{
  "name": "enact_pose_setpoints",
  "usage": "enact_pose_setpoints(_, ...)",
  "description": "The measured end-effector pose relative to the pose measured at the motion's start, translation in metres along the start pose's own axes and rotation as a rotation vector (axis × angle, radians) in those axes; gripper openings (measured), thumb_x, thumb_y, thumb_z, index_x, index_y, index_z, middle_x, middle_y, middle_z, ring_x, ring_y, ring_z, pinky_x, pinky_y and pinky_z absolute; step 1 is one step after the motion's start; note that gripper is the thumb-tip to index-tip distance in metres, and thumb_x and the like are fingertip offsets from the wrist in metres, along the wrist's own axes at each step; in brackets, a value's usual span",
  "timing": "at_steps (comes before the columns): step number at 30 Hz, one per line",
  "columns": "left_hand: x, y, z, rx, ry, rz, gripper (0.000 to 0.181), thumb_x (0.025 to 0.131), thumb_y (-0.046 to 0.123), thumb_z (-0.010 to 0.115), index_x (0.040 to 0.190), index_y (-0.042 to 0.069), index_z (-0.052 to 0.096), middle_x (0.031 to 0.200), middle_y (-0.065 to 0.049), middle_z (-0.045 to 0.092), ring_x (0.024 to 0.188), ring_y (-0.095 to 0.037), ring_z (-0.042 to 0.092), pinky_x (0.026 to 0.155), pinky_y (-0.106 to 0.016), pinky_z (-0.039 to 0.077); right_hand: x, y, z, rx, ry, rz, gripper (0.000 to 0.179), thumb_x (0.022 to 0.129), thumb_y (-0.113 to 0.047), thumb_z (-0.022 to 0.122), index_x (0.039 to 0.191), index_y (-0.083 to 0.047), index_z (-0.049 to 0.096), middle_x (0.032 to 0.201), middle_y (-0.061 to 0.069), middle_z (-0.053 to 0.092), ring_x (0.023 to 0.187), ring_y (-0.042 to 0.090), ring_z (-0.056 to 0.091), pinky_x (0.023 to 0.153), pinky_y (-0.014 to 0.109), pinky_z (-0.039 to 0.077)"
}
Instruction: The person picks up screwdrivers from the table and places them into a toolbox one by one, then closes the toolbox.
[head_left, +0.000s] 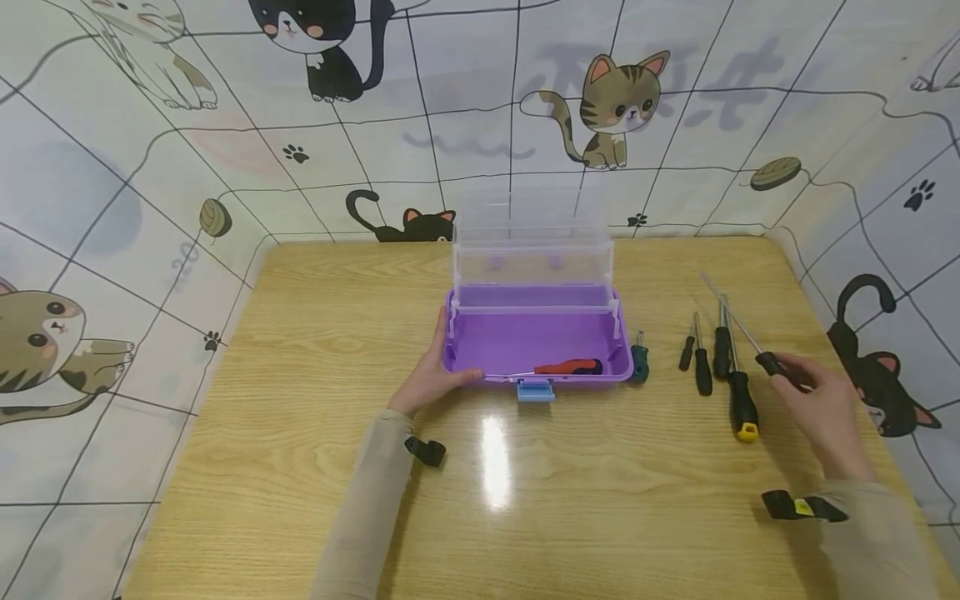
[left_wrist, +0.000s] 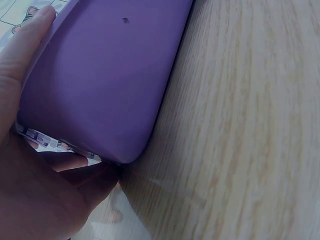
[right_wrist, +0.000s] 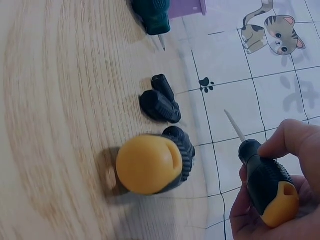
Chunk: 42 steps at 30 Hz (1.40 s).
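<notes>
A purple toolbox (head_left: 495,333) stands with its clear lid (head_left: 534,271) raised, and a red-and-black screwdriver (head_left: 570,367) lies inside along the front wall. My left hand (head_left: 429,382) grips the box's front left corner, the thumb over the front rim and the fingers round the side. In the left wrist view, the purple wall (left_wrist: 105,80) hides part of those fingers. At the right, my right hand (head_left: 821,412) holds a screwdriver (right_wrist: 267,180) by its black handle with a yellow end, above the table. Its long shaft points away and to the left.
Beside the box's right end lies a stubby green screwdriver (head_left: 640,363). Further right are several black-handled screwdrivers (head_left: 702,372), including a large one with a yellow end (head_left: 742,408). A blue latch (head_left: 536,391) hangs at the box front. Cat-print sheeting (head_left: 480,150) borders the wooden table (head_left: 315,333).
</notes>
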<state>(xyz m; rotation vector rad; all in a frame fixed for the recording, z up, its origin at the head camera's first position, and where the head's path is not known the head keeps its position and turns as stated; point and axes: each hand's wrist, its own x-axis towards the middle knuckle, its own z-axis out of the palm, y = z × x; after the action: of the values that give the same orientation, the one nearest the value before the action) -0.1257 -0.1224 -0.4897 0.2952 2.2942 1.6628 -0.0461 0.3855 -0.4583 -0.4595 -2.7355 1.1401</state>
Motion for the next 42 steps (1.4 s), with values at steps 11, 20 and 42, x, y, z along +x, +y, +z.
enact_pose_setpoints(11,-0.011,0.031,-0.004,0.011,-0.042,-0.039,0.12,0.081,0.015,0.079,0.153,0.017,-0.018,0.16,-0.011,-0.009,0.144,-0.035,0.006,0.115,-0.046,0.011,0.0,-0.009,0.006,0.087,0.032,0.032,0.039,0.093,-0.015,0.056,0.127,0.005,0.059,0.101,-0.014,0.053,0.088,-0.006,0.045,0.067,0.007,0.037)
enact_pose_setpoints(20,-0.016,0.039,-0.005,0.017,-0.048,-0.035,0.12,0.081,0.015,0.079,0.153,0.019,-0.017,0.159,-0.013,-0.008,0.144,-0.035,0.004,0.114,-0.048,0.01,-0.003,-0.021,0.013,0.151,0.047,-0.024,0.035,0.092,-0.011,0.056,0.122,0.007,0.061,0.098,-0.019,0.055,0.089,-0.004,0.048,0.071,0.007,0.038)
enact_pose_setpoints(42,-0.016,0.042,-0.004,-0.003,-0.048,-0.058,0.119,0.082,0.016,0.078,0.153,0.021,-0.017,0.16,-0.01,-0.008,0.144,-0.034,0.006,0.114,-0.047,0.011,-0.01,-0.05,0.024,0.2,0.015,-0.172,0.033,0.091,-0.004,0.057,0.122,0.006,0.062,0.099,-0.023,0.054,0.091,-0.003,0.05,0.071,0.005,0.04)
